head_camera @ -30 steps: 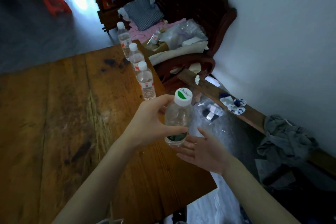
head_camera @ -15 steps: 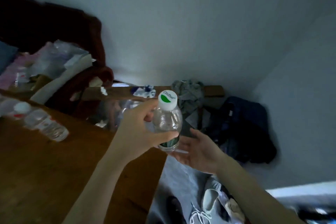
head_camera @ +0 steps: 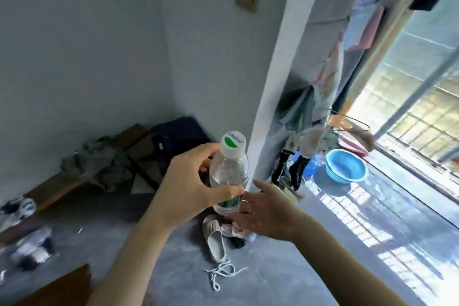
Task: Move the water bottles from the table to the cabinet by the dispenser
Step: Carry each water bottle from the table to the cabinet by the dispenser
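My left hand grips a clear water bottle with a white cap marked in green, held upright in front of me at the centre of the view. My right hand is spread flat just under and to the right of the bottle's base, with its fingertips at the green label. Only a corner of the wooden table shows at the bottom left. No cabinet or dispenser is in view.
A white door frame stands right behind the bottle. Shoes with loose laces lie on the grey floor below my hands. A blue basin sits by the bright window on the right. A low bench with clothes lines the left wall.
The view has swung right, away from the table and chair, toward the door frame and window. The other bottles have left the view. My hands keep the same hold on the bottle.
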A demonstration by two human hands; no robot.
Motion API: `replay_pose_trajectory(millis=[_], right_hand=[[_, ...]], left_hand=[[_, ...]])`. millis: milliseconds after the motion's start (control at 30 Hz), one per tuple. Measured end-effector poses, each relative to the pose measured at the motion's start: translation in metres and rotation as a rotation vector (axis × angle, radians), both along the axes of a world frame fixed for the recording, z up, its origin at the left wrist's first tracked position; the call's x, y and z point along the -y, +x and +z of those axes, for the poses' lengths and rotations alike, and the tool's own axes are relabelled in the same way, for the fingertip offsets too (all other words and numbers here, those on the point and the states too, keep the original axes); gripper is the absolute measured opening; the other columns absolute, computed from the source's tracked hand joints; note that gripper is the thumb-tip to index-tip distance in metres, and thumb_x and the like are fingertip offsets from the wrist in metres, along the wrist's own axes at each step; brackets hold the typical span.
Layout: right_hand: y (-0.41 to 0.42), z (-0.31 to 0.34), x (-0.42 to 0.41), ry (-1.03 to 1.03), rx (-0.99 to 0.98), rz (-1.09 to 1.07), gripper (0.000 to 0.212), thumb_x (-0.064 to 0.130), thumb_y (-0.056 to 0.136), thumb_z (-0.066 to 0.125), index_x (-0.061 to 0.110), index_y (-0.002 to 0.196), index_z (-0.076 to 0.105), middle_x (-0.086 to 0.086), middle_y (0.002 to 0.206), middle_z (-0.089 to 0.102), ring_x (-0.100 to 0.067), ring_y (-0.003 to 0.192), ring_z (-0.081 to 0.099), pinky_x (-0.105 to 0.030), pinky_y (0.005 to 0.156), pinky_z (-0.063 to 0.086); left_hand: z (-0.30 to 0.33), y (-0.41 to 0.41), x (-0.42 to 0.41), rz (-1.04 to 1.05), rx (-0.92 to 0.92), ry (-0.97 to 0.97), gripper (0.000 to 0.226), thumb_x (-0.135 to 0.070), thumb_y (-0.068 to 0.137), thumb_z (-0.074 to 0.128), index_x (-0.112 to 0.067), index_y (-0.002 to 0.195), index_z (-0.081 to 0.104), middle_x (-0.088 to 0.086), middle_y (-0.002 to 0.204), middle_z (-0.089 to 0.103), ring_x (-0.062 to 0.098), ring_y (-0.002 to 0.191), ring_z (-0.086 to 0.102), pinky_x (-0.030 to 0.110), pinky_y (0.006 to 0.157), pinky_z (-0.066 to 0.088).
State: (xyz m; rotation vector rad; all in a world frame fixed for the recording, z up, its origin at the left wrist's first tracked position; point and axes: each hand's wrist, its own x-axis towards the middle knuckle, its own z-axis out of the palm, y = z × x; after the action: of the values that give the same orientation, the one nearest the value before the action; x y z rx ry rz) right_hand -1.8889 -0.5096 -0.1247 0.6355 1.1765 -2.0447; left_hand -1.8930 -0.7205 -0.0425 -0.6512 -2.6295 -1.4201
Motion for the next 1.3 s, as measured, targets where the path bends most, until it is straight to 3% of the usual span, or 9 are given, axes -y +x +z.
replay_pose_trajectory(millis=[133, 267, 400, 633, 700, 800, 933, 1067, 1300], right_hand=[[0.052, 0.000, -0.087, -0.073, -0.017, -0.206, 0.051, 0.047, 0.090, 0.051, 0.002, 0.090, 0.075, -0.022, 0.101, 0.070, -0.038, 0.098, 0.064, -0.040, 0.089, 0.052], [0.129, 0.000, -0.163, -0.153, 0.042, -0.429, 0.058, 0.042, 0.083, 0.058, -0.008, 0.113, 0.065, -0.028, 0.114, 0.063, -0.040, 0.092, 0.067, -0.038, 0.066, 0.060], [0.207, -0.008, -0.227, -0.197, 0.051, -0.641, 0.066, 0.041, 0.086, 0.053, -0.010, 0.128, 0.053, -0.031, 0.120, 0.060, -0.044, 0.087, 0.070, -0.038, 0.058, 0.059], [0.348, -0.008, -0.296, -0.211, 0.000, -1.041, 0.063, 0.044, 0.099, 0.045, -0.008, 0.135, 0.050, -0.030, 0.138, 0.053, -0.043, 0.125, 0.054, -0.042, 0.096, 0.050], [0.386, -0.006, -0.302, -0.193, -0.037, -1.158, 0.063, 0.044, 0.098, 0.047, -0.005, 0.137, 0.048, -0.029, 0.138, 0.053, -0.043, 0.123, 0.054, -0.040, 0.090, 0.053], [0.439, -0.005, -0.302, -0.141, -0.052, -1.372, 0.061, 0.044, 0.097, 0.047, -0.004, 0.134, 0.051, -0.029, 0.136, 0.055, -0.041, 0.110, 0.058, -0.038, 0.084, 0.052], [0.495, -0.005, -0.286, -0.137, -0.045, -1.697, 0.061, 0.045, 0.084, 0.056, -0.009, 0.112, 0.064, -0.027, 0.119, 0.063, -0.041, 0.103, 0.059, -0.040, 0.081, 0.052], [0.533, -0.009, -0.248, -0.115, 0.002, -1.989, 0.070, 0.052, 0.098, 0.040, -0.005, 0.136, 0.050, -0.028, 0.127, 0.060, -0.038, 0.096, 0.064, -0.036, 0.069, 0.058], [0.579, -0.003, -0.164, -0.057, -0.014, -2.370, 0.067, 0.050, 0.099, 0.034, -0.004, 0.134, 0.054, -0.025, 0.125, 0.064, -0.032, 0.088, 0.067, -0.033, 0.070, 0.054]], left_hand=[[-0.003, 0.011, -0.094, -0.178, 0.034, 0.012, 0.057, -0.039, 0.063, 0.095, -0.032, 0.115, 0.069, -0.020, 0.100, 0.073, -0.001, 0.092, 0.068, 0.010, 0.078, 0.048], [-0.008, 0.046, -0.186, -0.369, 0.049, 0.012, 0.053, -0.034, 0.061, 0.097, -0.046, 0.101, 0.064, -0.033, 0.094, 0.069, -0.011, 0.084, 0.064, 0.003, 0.070, 0.043], [-0.013, 0.090, -0.272, -0.577, 0.052, -0.028, 0.051, -0.036, 0.061, 0.097, -0.035, 0.105, 0.069, -0.030, 0.087, 0.070, -0.011, 0.085, 0.064, 0.006, 0.070, 0.045], [-0.008, 0.169, -0.404, -0.993, -0.036, -0.087, 0.065, -0.045, 0.060, 0.094, -0.030, 0.117, 0.068, -0.028, 0.099, 0.068, -0.010, 0.086, 0.062, 0.004, 0.073, 0.044], [-0.005, 0.194, -0.437, -1.133, -0.059, -0.099, 0.066, -0.048, 0.061, 0.092, -0.030, 0.119, 0.067, -0.023, 0.101, 0.068, -0.009, 0.086, 0.062, 0.003, 0.073, 0.044], [-0.001, 0.235, -0.483, -1.353, -0.083, -0.102, 0.066, -0.057, 0.059, 0.087, -0.038, 0.118, 0.062, -0.036, 0.096, 0.059, -0.013, 0.088, 0.060, 0.004, 0.070, 0.045], [0.003, 0.291, -0.526, -1.656, -0.068, -0.075, 0.059, -0.051, 0.059, 0.090, -0.044, 0.108, 0.058, -0.038, 0.091, 0.059, -0.014, 0.092, 0.058, 0.004, 0.072, 0.045], [0.006, 0.349, -0.546, -1.959, -0.055, -0.060, 0.056, -0.060, 0.061, 0.082, -0.032, 0.107, 0.068, -0.030, 0.092, 0.067, -0.008, 0.090, 0.061, 0.005, 0.071, 0.045], [0.003, 0.449, -0.525, -2.353, -0.066, -0.081, 0.056, -0.056, 0.062, 0.083, -0.036, 0.113, 0.070, -0.029, 0.090, 0.070, -0.008, 0.087, 0.064, 0.005, 0.070, 0.043]])
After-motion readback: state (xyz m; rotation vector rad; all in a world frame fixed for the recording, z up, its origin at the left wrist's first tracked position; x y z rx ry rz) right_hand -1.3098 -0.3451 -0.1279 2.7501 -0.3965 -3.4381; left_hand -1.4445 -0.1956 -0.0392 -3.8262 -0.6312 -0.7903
